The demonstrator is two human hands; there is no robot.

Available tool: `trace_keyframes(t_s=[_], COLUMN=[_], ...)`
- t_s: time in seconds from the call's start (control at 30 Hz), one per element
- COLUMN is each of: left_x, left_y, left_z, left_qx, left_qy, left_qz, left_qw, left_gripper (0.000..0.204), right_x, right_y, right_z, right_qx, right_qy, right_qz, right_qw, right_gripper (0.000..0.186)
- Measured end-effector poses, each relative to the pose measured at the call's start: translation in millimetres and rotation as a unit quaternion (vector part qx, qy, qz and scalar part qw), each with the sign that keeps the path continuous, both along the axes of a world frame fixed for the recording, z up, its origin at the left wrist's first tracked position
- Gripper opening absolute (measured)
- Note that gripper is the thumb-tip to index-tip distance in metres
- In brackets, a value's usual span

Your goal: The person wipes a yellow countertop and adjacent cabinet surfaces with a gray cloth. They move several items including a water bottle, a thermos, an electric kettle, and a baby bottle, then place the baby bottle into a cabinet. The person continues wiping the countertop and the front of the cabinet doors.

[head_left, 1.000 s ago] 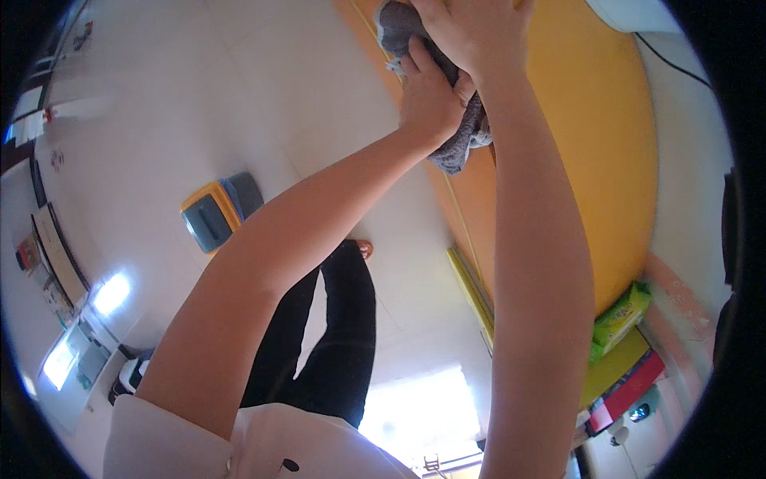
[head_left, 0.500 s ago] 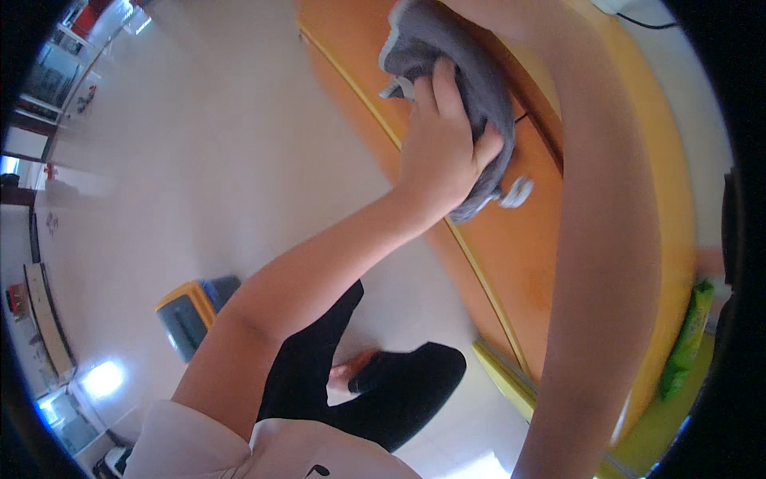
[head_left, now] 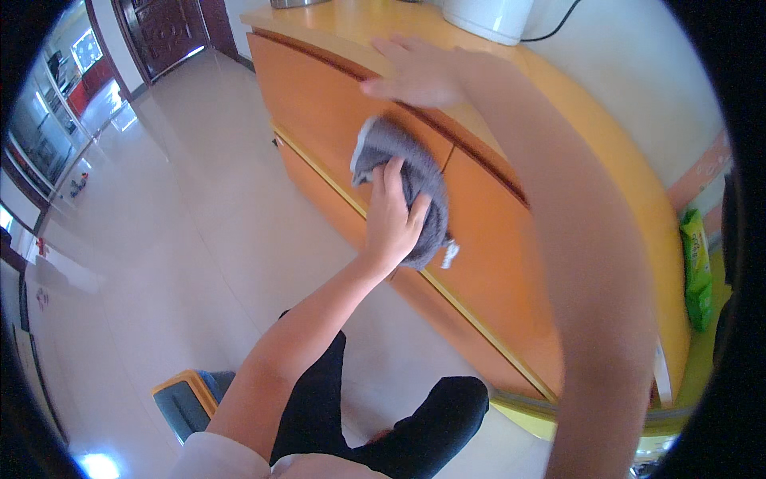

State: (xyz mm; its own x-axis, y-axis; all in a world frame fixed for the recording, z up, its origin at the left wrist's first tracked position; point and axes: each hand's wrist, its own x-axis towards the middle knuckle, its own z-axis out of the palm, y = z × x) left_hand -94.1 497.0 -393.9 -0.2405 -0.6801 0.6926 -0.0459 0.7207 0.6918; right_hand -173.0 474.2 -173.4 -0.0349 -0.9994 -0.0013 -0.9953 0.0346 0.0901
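A folded grey cloth (head_left: 393, 140) is pressed to the orange drawer front (head_left: 495, 279) of a cabinet, with my left hand (head_left: 390, 209) closed on it. My right hand (head_left: 415, 73), smeared by motion, is open with fingers spread over the front edge of the yellow cabinet top (head_left: 343, 24), above the cloth. Whether it touches the surface I cannot tell. My right forearm crosses the right part of the cabinet.
A white appliance (head_left: 485, 17) with a cord and a metal container (head_left: 300, 3) stand on the top. A green package (head_left: 696, 271) lies at the right. A yellow-and-grey object (head_left: 179, 403) is on the floor at lower left. A dark door (head_left: 171, 36) is at the back.
The view has swung, showing more of the cabinet and door. My left hand and the cloth sit lower on the drawer front. My right hand has left the cloth for the top edge.
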Motion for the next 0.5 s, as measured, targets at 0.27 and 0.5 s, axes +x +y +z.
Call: trace_keyframes(t_s=[0.27,0.5], left_x=[17,43], left_y=[-38,-201], left_z=[30,39], left_qx=[-0.173,-0.111], left_qy=[-0.105,-0.062], left_qz=[0.077,0.229], left_qw=[0.976,0.965], left_gripper=[0.061,0.056], right_x=[-17,3], right_y=[51,48], right_z=[-6,-5], right_qx=[-0.139,-0.099], right_qy=[0.000,0.014], right_qz=[0.067,0.001], right_qw=[0.988,0.995], right_gripper=[0.087,0.107])
